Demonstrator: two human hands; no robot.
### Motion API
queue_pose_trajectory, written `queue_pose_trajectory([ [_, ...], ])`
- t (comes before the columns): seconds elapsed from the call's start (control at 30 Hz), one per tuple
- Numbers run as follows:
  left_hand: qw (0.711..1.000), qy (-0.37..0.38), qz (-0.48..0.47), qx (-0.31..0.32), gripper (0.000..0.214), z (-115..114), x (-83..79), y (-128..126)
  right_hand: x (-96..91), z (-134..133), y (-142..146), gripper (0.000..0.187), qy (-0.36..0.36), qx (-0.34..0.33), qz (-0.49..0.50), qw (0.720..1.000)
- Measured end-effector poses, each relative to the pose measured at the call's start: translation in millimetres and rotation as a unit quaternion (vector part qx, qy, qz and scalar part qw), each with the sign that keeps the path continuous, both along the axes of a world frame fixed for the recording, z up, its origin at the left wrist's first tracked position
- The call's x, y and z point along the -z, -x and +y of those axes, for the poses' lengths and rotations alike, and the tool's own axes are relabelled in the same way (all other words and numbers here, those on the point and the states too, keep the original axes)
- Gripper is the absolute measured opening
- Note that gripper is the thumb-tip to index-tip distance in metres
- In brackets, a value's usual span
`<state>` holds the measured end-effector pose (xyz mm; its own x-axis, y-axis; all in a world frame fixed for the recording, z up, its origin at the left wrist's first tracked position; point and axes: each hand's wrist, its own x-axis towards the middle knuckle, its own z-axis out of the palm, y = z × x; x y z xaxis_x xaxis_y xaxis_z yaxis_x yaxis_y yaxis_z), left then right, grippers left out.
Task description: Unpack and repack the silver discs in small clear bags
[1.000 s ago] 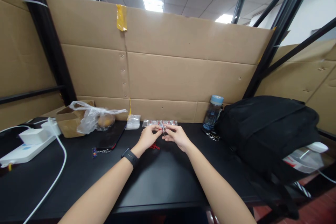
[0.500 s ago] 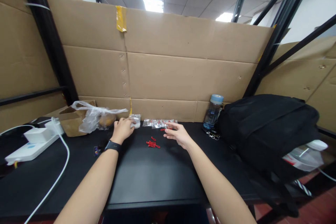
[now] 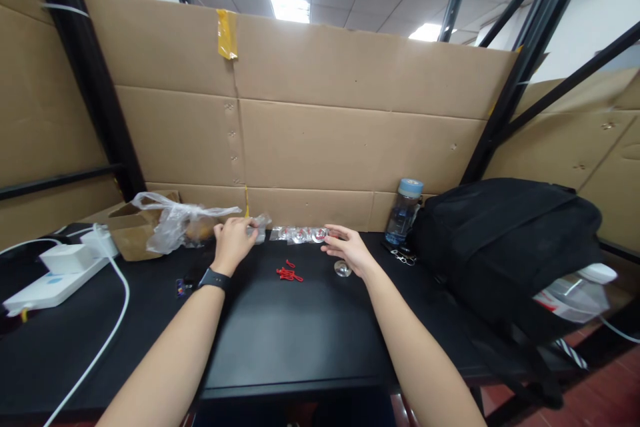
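My left hand (image 3: 233, 241) reaches to the back of the black table (image 3: 300, 340) and pinches a small clear plastic bag (image 3: 260, 227) by the cardboard wall. My right hand (image 3: 347, 250) rests near a row of small clear packets with red and silver parts (image 3: 300, 234), fingers loosely curled and touching the packet at the row's right end. A small clear round piece (image 3: 343, 269) lies on the table just under that hand. A little heap of red pieces (image 3: 289, 273) lies between my hands.
A brown paper bag with a clear plastic bag (image 3: 165, 223) sits at the left, beside a white power strip (image 3: 47, 277) and cable. A blue-capped bottle (image 3: 403, 213), keys (image 3: 400, 255) and a big black backpack (image 3: 505, 247) stand at the right. Cardboard walls close off the back.
My hands, first together over the packets, parted. The left hand moved left to the small clear bag and lifted it. The right hand shifted right, and a small clear piece now lies under it.
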<state>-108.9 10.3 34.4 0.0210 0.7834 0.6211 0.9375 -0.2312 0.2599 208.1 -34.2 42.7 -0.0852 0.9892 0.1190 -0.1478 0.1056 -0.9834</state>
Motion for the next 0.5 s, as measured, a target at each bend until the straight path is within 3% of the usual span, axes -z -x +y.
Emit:
queue_pose_trajectory([
  [0.1, 0.994, -0.005, 0.022, 0.107, 0.01, -15.5, -4.3, -37.1, -2.4, 1.2, -5.9, 0.045, -0.009, 0.02, -0.008, 1.0],
  [0.27, 0.957, 0.032, 0.11, 0.265, 0.015, -34.8, 9.8, -94.5, -2.4, 4.0, -14.7, 0.045, -0.039, 0.046, -0.069, 0.996],
  [0.4, 0.927, 0.082, 0.152, 0.332, 0.016, -35.6, 19.4, -102.5, 1.3, 8.9, -22.0, 0.054, -0.086, 0.075, -0.19, 0.975],
  [0.5, 0.907, 0.123, 0.161, 0.369, 0.02, -31.4, 22.3, -93.4, 5.5, 12.1, -24.7, 0.057, -0.139, 0.097, -0.302, 0.938],
])
